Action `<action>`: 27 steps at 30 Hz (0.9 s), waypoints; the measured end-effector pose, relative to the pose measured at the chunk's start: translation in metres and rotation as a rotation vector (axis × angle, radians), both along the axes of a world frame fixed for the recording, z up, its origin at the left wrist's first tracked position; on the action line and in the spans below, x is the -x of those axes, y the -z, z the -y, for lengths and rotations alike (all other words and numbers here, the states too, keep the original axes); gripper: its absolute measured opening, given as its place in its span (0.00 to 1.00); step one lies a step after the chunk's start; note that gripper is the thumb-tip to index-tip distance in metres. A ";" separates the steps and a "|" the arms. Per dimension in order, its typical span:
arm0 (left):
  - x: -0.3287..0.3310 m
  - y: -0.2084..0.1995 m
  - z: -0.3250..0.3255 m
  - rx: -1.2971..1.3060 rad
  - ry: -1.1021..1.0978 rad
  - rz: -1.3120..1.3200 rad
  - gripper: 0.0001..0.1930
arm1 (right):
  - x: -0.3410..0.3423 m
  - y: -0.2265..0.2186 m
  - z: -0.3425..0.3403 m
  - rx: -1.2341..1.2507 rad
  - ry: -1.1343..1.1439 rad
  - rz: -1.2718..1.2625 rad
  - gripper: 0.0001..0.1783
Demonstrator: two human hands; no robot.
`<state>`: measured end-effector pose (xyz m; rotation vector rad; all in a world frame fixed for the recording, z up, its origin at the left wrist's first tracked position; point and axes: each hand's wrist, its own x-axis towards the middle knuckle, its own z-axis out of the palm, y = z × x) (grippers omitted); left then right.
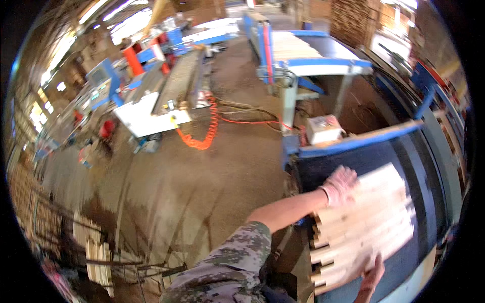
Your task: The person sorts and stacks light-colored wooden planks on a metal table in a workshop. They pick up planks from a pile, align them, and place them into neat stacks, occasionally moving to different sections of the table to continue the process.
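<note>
A row of pale wooden slats (361, 227) lies side by side on the dark belt (323, 169), their left ends uneven. My left hand (341, 185), in a pinkish work glove, rests at the far left edge of the slats, fingers spread and slightly blurred. At the near edge of the slats is my right hand (372, 275), its thumb raised apart from the fingers, which are partly hidden. Neither hand visibly grips a single slat. My left arm reaches across in a camouflage sleeve (232, 262).
A blue rail (364, 140) crosses the belt beyond the slats, with a whitish box (324, 129) behind it. Farther off, a blue-framed table (323, 63) carries more slats. An orange coiled hose (207, 136) hangs near a long machine bed (182, 76). Wood stacks (98, 257) stand at lower left.
</note>
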<state>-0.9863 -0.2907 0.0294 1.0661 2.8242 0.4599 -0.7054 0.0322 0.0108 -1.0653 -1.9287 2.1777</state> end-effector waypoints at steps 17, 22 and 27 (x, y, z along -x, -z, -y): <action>-0.109 -0.020 0.013 -0.933 0.015 0.412 0.19 | 0.127 0.007 0.065 0.193 0.059 -0.115 0.21; -0.203 -0.040 -0.037 -1.061 0.503 1.066 0.25 | 0.054 0.058 0.098 -0.597 -0.392 -0.341 0.05; -0.297 -0.023 -0.094 -0.775 0.876 1.631 0.37 | -0.118 0.127 0.138 -0.404 -0.567 -0.599 0.09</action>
